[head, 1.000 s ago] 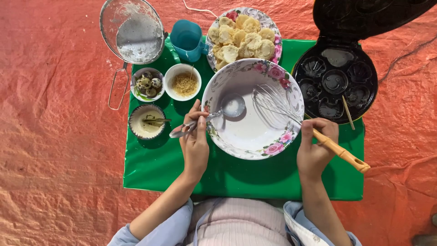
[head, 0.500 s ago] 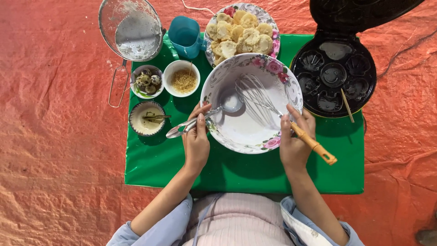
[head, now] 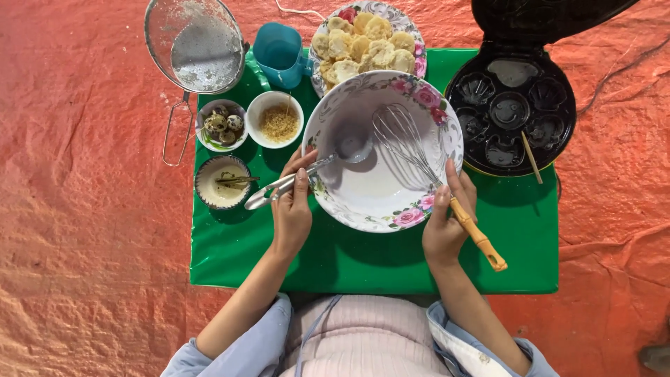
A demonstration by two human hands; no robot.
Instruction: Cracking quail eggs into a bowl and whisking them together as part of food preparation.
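A large white bowl [head: 447, 132] with pink roses on its rim stands on the green mat, holding a thin layer of white batter. My left hand [head: 292, 209] grips the handle of a metal ladle [head: 352, 146] at the bowl's left rim; the ladle's cup rests inside the bowl. My right hand [head: 447, 223] holds a wire whisk [head: 405, 139] by its orange handle at the bowl's right rim. The whisk's wires lie in the bowl beside the ladle.
A black moulded cake maker [head: 513, 112] stands open at the right with a stick on its rim. Behind the bowl are a plate of small cakes [head: 363, 42], a teal jug [head: 279, 52] and a sieve [head: 197, 49]. Three small bowls [head: 278, 120] sit at the left.
My right hand has drawn in to the bowl's rim and swung the whisk back and forth inside it. The bowl has shifted slightly away from me. My left hand stays on the ladle.
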